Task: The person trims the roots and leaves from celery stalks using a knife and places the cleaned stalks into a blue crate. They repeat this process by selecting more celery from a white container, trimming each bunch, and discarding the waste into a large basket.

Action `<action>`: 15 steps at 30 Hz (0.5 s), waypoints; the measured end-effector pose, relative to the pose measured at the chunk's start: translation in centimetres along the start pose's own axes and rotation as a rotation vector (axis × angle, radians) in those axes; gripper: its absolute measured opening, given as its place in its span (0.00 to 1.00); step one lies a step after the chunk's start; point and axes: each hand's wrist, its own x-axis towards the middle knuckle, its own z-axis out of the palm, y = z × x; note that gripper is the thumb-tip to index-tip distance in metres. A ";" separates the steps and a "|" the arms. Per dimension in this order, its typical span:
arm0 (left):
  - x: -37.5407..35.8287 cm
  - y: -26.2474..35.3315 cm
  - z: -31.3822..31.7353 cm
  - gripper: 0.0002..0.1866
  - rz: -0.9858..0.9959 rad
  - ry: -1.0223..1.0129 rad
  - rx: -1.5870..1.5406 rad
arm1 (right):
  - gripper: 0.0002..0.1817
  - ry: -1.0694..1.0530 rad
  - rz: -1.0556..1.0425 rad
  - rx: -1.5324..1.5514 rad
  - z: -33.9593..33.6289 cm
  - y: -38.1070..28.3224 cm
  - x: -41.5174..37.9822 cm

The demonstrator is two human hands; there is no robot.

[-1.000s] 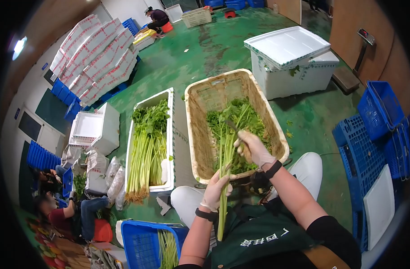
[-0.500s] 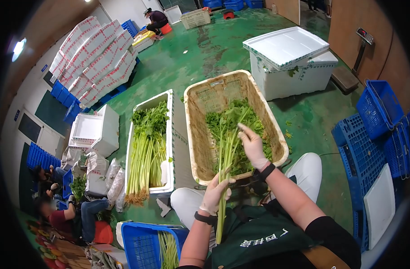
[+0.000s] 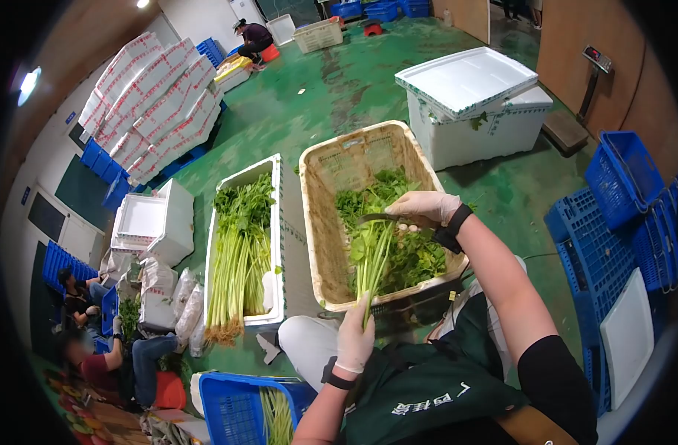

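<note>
My left hand (image 3: pixel 355 340), in a white glove, is closed around the lower stalks of a bunch of celery (image 3: pixel 372 268). Its leafy tops point away from me, over a stained cream crate (image 3: pixel 307 236). Gloved too, my right hand (image 3: pixel 426 208) grips a dark curved knife (image 3: pixel 377 218), whose blade lies across the upper part of the bunch. Loose celery leaves (image 3: pixel 420 259) fill much of the crate below. Left of the crate, a white foam box (image 3: pixel 277 285) holds long celery (image 3: pixel 238 259) with roots toward me.
A blue basket (image 3: pixel 224 404) with thin stalks stands at my lower left. Lidded foam boxes (image 3: pixel 469 126) and a scale (image 3: pixel 565 132) are ahead right. Blue pallets (image 3: pixel 587 252) and baskets line the right. Stacked foam boxes (image 3: pixel 149 104) and seated people (image 3: pixel 105 363) are at left.
My right hand has moved up and turned, bringing the knife blade across the celery. The bunch has shifted forward, and its lower ends no longer hang over my apron.
</note>
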 end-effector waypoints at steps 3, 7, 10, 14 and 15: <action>0.0 -0.2 0.2 0.29 -0.031 -0.008 0.013 | 0.16 -0.007 -0.167 -0.055 0.4 1.2 0.0; -0.2 -1.7 0.6 0.27 -0.143 -0.047 -0.207 | 0.13 0.768 -0.591 -1.035 5.4 2.3 -1.7; -0.5 -0.9 -0.1 0.25 -0.450 -0.174 -0.539 | 0.17 1.112 -0.883 -0.625 4.4 4.7 0.8; -0.7 0.1 -1.3 0.26 -0.496 -0.178 -0.591 | 0.18 0.624 -0.511 0.372 3.7 8.3 1.3; -0.8 -0.2 -1.3 0.26 -0.495 -0.180 -0.591 | 0.17 0.363 -0.293 0.593 4.0 8.8 1.0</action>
